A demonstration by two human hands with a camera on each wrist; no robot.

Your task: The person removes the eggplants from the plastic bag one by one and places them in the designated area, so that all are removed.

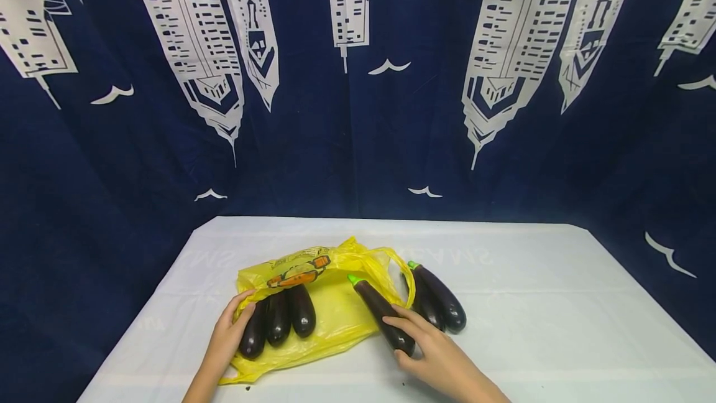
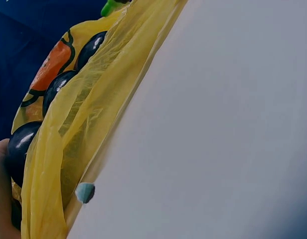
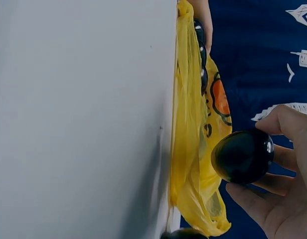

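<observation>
At the yellow bag's (image 1: 335,313) nine o'clock, the left hand (image 1: 228,326) pinches its rim between thumb and fingers, seemingly to keep the mouth raised; three bagged eggplants (image 1: 278,322) lie just beside it, rounded ends outward. At the bag's four o'clock, the right hand (image 1: 439,356) holds a single eggplant (image 1: 380,310), thumb on one side, parted fingers on the other, apparently by the thick end so the green stem (image 1: 354,279) leads toward eleven o'clock, over the bag. Two loose eggplants (image 1: 445,298) rest on the white table (image 1: 559,328) at its two o'clock.

Three eggplants (image 1: 278,321) in bag (image 1: 338,306), two more (image 1: 443,299) right.
</observation>
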